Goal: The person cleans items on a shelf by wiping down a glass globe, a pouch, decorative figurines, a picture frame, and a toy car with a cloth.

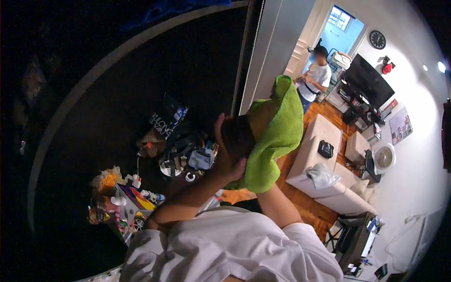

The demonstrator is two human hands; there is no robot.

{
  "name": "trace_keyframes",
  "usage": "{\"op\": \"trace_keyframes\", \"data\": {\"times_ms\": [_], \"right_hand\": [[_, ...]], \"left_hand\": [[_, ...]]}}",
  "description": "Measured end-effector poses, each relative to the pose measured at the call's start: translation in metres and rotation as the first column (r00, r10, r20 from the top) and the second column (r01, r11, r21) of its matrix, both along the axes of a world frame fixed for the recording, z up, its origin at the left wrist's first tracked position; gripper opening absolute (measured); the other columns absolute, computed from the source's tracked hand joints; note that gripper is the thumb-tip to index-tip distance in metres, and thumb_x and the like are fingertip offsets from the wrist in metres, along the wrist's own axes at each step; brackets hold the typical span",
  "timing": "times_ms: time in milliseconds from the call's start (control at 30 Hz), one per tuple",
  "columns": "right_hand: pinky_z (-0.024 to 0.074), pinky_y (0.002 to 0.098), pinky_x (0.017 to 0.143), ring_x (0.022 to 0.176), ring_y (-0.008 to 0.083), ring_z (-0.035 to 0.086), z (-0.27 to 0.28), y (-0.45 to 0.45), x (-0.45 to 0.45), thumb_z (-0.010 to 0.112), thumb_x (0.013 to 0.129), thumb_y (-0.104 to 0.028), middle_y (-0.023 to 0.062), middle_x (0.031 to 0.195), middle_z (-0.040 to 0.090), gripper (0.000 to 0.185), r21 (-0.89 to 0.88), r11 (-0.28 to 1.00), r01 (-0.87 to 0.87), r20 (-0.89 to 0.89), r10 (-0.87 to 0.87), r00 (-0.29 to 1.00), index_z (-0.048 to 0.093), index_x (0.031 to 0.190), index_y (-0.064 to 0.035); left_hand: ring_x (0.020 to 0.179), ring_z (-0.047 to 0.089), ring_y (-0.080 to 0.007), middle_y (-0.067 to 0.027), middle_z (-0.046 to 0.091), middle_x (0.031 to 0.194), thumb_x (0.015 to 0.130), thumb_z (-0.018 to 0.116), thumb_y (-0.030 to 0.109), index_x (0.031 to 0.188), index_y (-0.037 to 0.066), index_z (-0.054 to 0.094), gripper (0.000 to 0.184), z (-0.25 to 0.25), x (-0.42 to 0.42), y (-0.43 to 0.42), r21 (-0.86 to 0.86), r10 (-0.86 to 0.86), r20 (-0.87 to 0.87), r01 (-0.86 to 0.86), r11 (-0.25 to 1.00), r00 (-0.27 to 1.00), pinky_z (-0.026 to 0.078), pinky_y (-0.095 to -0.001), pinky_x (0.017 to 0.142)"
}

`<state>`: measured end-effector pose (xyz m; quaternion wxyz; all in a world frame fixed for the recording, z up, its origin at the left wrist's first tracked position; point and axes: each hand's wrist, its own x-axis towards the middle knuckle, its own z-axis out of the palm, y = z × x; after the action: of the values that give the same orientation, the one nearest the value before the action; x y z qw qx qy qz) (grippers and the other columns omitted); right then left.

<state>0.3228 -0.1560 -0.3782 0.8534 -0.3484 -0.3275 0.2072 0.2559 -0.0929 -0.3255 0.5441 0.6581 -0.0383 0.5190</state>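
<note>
"As the left hand (229,160) curves around something dark beside the green cloth (279,141), are its fingers gripping?"

"I can't tell; shadow hides the contact. The right hand is behind the cloth, so its fingers don't show either."

"And how far along is the handling?"

"Under way, I'd judge: the cloth is already raised before the chest, loosely draped and not folded. What's left doesn't show."

"Beyond it?"

"A pale sofa (299,170) bearing a black bag (325,149), then a person in a white T-shirt (321,76)."

White wall (406,70), wooden floor (312,218), pale sofa (324,126), black television (369,81), bright window (339,18).
</note>
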Motion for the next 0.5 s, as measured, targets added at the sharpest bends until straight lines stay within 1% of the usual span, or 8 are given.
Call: {"op": "trace_keyframes", "data": {"times_ms": [33, 133, 233, 267, 333, 400, 467, 500], "right_hand": [[0.0396, 0.0378, 0.091, 0.107, 0.025, 0.048, 0.0, -0.002, 0.002, 0.078, 0.057, -0.037, 0.0098, 0.12, 0.045, 0.088, -0.011, 1.0, -0.004, 0.019, 0.005, 1.0, 0.033, 0.125, -0.0058], [0.0393, 0.038, 0.092, 0.107, 0.0251, 0.047, -0.005, 0.002, 0.012, 0.079, 0.056, -0.037, 0.0098, 0.12, 0.045, 0.088, -0.023, 1.0, 0.0, 0.082, 0.002, 0.997, 0.033, 0.125, -0.006], [0.039, 0.0382, 0.092, 0.108, 0.0252, 0.047, -0.011, 0.008, 0.021, 0.079, 0.056, -0.037, 0.0097, 0.12, 0.045, 0.088, -0.025, 1.0, 0.0, 0.126, 0.004, 0.992, 0.033, 0.125, -0.0063], [0.0389, 0.0382, 0.092, 0.108, 0.0252, 0.047, -0.014, 0.009, 0.024, 0.079, 0.056, -0.037, 0.0097, 0.12, 0.045, 0.088, -0.029, 1.0, -0.004, 0.138, 0.008, 0.99, 0.033, 0.125, -0.0063], [0.0387, 0.0383, 0.092, 0.108, 0.0253, 0.047, -0.02, 0.01, 0.032, 0.079, 0.056, -0.036, 0.0097, 0.121, 0.045, 0.089, -0.042, 0.999, -0.019, 0.167, 0.026, 0.986, 0.033, 0.125, -0.0065], [0.0385, 0.0384, 0.093, 0.108, 0.0254, 0.047, -0.022, 0.009, 0.041, 0.079, 0.056, -0.036, 0.0097, 0.121, 0.045, 0.089, -0.05, 0.998, -0.032, 0.205, 0.042, 0.978, 0.033, 0.125, -0.0066], [0.0378, 0.0392, 0.093, 0.109, 0.0254, 0.046, -0.015, 0.013, 0.044, 0.08, 0.055, -0.035, 0.0096, 0.121, 0.044, 0.089, -0.044, 0.999, -0.018, 0.289, 0.03, 0.957, 0.033, 0.125, -0.0068], [0.0377, 0.0393, 0.093, 0.11, 0.0254, 0.045, -0.011, 0.011, 0.046, 0.08, 0.055, -0.035, 0.0096, 0.121, 0.044, 0.09, -0.048, 0.999, -0.027, 0.291, 0.04, 0.956, 0.033, 0.126, -0.0068]], "left_hand": [[0.115, 0.034, -0.029, -0.0174, 0.033, 0.12, 0.075, 0.056, 0.049, 0.134, 0.007, -0.001, 0.092, 0.011, -0.001, -0.004, -0.139, -0.095, 0.04, 0.1, 0.985, 0.995, 0.024, -0.0395, 0.098], [0.114, 0.034, -0.0237, -0.0132, 0.035, 0.119, 0.079, 0.051, 0.046, 0.133, 0.006, 0.004, 0.082, 0.021, -0.003, -0.001, -0.158, -0.183, -0.038, 0.175, 0.972, 0.982, 0.023, -0.0352, 0.099], [0.112, 0.039, -0.0226, -0.0116, 0.04, 0.12, 0.081, 0.047, 0.047, 0.131, 0.005, 0.02, 0.071, 0.041, -0.012, -0.004, -0.414, -0.248, -0.224, 0.139, 0.9, 0.942, 0.027, -0.0339, 0.098], [0.111, 0.041, -0.0219, -0.0107, 0.043, 0.119, 0.082, 0.045, 0.047, 0.129, 0.006, 0.026, 0.066, 0.055, -0.017, -0.007, -0.613, -0.401, -0.22, 0.194, 0.766, 0.889, 0.029, -0.0342, 0.097], [0.108, 0.046, -0.0206, -0.0089, 0.047, 0.118, 0.083, 0.042, 0.049, 0.125, 0.008, 0.037, 0.059, 0.079, -0.027, -0.009, -0.902, -0.659, -0.101, 0.211, 0.376, 0.745, 0.033, -0.0348, 0.095], [0.113, 0.041, -0.0169, -0.0084, 0.046, 0.121, 0.086, 0.04, 0.043, 0.125, 0.008, 0.037, 0.052, 0.049, -0.026, 0.012, -0.651, -0.806, 0.071, 0.64, 0.409, 0.588, 0.026, -0.0351, 0.1], [0.116, 0.039, -0.0146, -0.0077, 0.045, 0.123, 0.088, 0.038, 0.04, 0.124, 0.009, 0.037, 0.047, 0.039, -0.029, 0.026, -0.516, -0.892, 0.165, 0.807, 0.286, 0.421, 0.024, -0.0354, 0.102], [0.115, 0.039, -0.0141, -0.0073, 0.044, 0.124, 0.089, 0.038, 0.039, 0.124, 0.009, 0.038, 0.047, 0.042, -0.03, 0.032, -0.562, -0.904, 0.216, 0.804, 0.195, 0.369, 0.025, -0.0354, 0.101]]}}
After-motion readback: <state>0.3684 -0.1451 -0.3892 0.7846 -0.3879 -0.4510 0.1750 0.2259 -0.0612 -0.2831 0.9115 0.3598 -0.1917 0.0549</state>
